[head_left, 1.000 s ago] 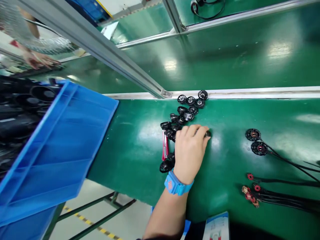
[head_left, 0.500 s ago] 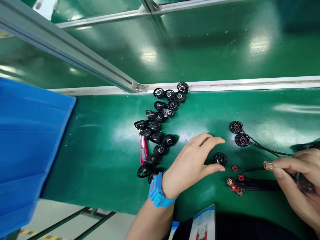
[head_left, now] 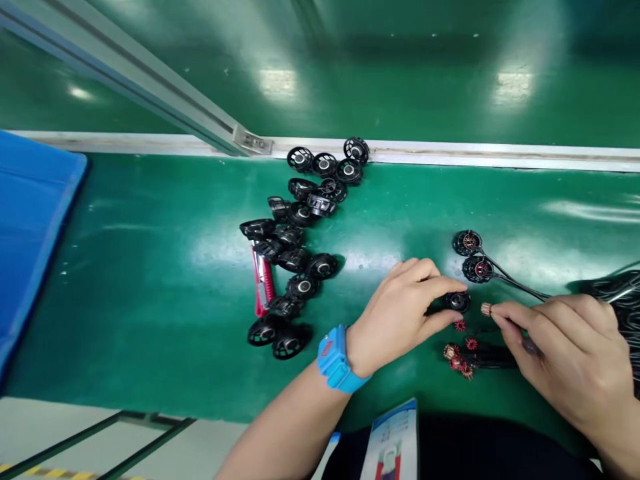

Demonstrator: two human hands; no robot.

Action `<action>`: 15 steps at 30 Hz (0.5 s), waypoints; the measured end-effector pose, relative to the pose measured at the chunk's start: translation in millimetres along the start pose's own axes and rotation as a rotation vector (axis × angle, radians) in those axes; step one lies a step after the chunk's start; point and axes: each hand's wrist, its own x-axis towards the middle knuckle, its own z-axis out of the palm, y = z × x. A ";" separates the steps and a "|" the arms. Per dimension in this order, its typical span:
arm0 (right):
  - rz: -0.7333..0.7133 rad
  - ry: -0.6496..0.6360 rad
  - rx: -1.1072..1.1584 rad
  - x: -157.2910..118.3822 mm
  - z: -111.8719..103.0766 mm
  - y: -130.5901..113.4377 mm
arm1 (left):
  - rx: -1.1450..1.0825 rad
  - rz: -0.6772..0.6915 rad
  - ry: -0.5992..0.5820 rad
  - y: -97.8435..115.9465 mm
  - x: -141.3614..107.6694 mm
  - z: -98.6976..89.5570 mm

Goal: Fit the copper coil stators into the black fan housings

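Observation:
My left hand (head_left: 400, 313), with a blue wrist strap (head_left: 340, 360), has its thumb and index finger closed around the rim of a round black motor housing (head_left: 457, 303) on the green table. Just right of it, my right hand (head_left: 565, 353) pinches a small copper-wound stator (head_left: 486, 309) between thumb and fingertips. A dark rounded object (head_left: 531, 345) shows under the right fingers; I cannot make out what it is. Behind my hands lie two housings with wound stators inside, one orange (head_left: 469, 241) and one red (head_left: 483, 269), their black cables trailing right.
Loose stators on black leads (head_left: 455, 363) lie in front of the hands. Several black housings (head_left: 305, 287) form a cluster at left, beside a red utility knife (head_left: 263, 280). A blue bin (head_left: 35, 220) stands far left; coiled black cable (head_left: 620, 300) lies far right.
My left hand has moved right and closed on the motor housing, which has shifted slightly. My right hand has brought the stator left, close to that housing. The view has shifted.

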 end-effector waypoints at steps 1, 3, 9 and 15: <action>-0.019 -0.005 -0.041 0.3 -0.5 -0.6 | 0.014 -0.014 0.022 1.6 1.1 4.4; -0.047 -0.013 -0.095 1.1 -1.1 -2.3 | 0.041 -0.040 0.066 5.0 3.2 13.4; -0.110 -0.084 -0.100 2.8 -0.5 -3.0 | 0.032 -0.044 0.129 12.5 7.6 30.9; -0.120 -0.189 -0.147 4.2 -6.6 -3.7 | 0.016 -0.033 0.131 16.5 9.3 36.5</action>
